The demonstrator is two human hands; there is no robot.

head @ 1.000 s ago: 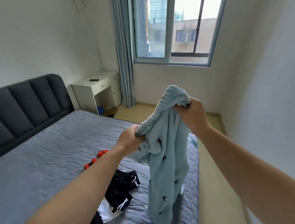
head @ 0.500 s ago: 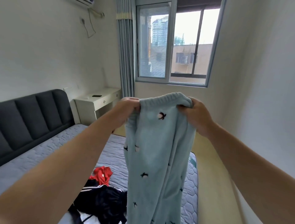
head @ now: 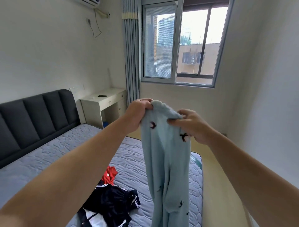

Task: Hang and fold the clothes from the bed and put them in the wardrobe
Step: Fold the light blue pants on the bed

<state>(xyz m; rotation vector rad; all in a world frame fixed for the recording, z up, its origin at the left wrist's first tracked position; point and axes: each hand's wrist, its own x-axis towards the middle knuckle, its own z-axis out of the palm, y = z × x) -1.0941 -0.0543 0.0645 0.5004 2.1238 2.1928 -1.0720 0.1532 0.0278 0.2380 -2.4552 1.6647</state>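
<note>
Left fingers (head: 144, 103) curled over the bunched top edge of the pants (head: 168, 162), clenched on the cloth just left of frame centre. Right fingers (head: 187, 113) bent, thumb pressed against them from below, pinching the same edge a little lower and to the right. Left hand (head: 137, 115) and right hand (head: 194, 129) sat near each other, with the gathered band arching between them. Both forearms were bare, entering from the lower left and lower right corners.

Pants: pale blue, fleecy, with small dark bird-like marks. Held up in the air at centre frame, they hung straight down from the two grips and ran out of the bottom edge. The lower part hung in front of the right side of the bed (head: 48, 154); whether it touched the mattress could not be told.

Bed: grey-blue quilted mattress, lower left to lower centre, with a dark padded headboard (head: 35, 116) at left. On the mattress at bottom centre lay a heap of black clothes (head: 111, 202) with white stripes, and something white showed under it at the bottom edge. A red garment (head: 110, 174) lay just above the heap, touching it.

Further out: a white desk (head: 113, 94) stood left of centre beside the headboard, with a small dark flat object (head: 102, 96) on top. Blue-grey curtain (head: 131, 56) was bunched between the desk and the window (head: 181, 45), upper centre. Air conditioner (head: 89, 2) at the upper left edge, a cable looping down the wall below it. Pale floor (head: 215, 186) ran as a strip along the right side of the bed.
</note>
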